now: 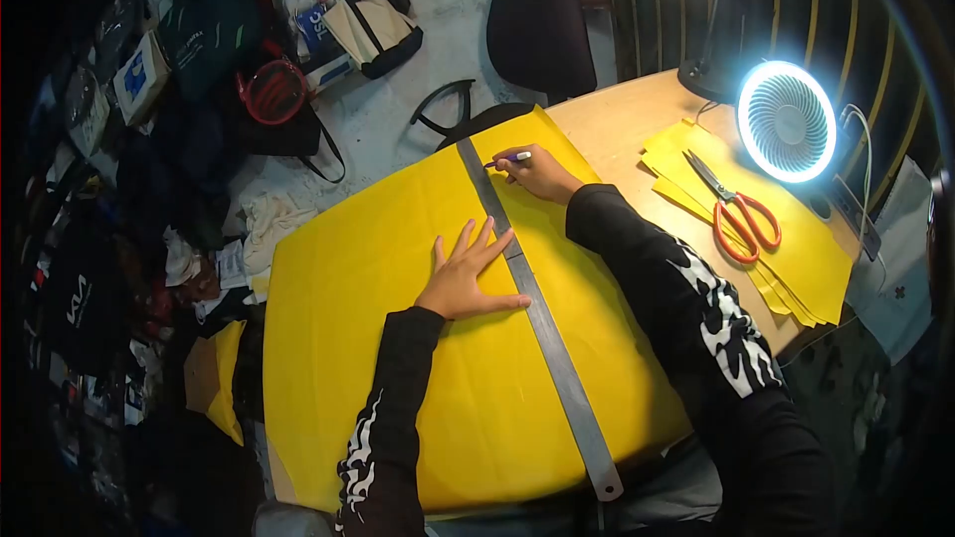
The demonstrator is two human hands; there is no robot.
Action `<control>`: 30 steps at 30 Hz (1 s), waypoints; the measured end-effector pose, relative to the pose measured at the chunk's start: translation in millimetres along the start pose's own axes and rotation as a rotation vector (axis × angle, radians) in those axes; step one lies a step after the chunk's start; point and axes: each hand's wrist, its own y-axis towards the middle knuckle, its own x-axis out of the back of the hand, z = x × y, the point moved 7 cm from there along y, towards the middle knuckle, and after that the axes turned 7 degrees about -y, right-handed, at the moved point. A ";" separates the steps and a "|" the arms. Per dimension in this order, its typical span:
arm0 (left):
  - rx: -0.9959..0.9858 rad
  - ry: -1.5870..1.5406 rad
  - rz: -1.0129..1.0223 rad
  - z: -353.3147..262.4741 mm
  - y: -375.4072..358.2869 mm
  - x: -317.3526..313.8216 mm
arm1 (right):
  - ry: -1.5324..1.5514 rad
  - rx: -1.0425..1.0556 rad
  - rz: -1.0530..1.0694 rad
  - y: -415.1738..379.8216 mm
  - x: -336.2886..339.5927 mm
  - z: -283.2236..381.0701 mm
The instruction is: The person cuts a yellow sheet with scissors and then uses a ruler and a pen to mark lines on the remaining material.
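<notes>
A large yellow sheet (348, 358) covers most of the table. Across it lies a long metal ruler (562, 368), running from the far edge down to the near edge. My left hand (470, 276) is spread flat, its fingertips and thumb reaching the ruler's left side. Near the ruler's far end, my right hand (540, 175) grips a purple and white pen (512, 158), whose tip is at the ruler's right edge.
Red-handled scissors (734, 207) rest on smaller yellow pieces (806, 264) at the right. Behind them stand a lit ring lamp (787, 122) and a dark lamp base (701, 78). A black chair (540, 37) is beyond the wooden table (607, 104). Bags and clutter fill the left.
</notes>
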 end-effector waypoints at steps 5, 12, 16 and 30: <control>0.053 -0.031 0.035 -4.7 -1.2 4.7 | -0.094 0.034 0.095 -54.5 7.7 27.8; 0.053 -0.052 0.037 -6.3 -2.6 5.9 | -0.188 0.099 0.207 -132.9 20.2 62.4; 0.045 -0.021 0.024 -0.6 -1.4 1.5 | -0.086 -0.029 0.300 -182.2 26.4 80.2; 0.070 0.002 0.047 0.6 0.0 0.4 | -0.033 0.012 0.440 -321.4 46.6 134.7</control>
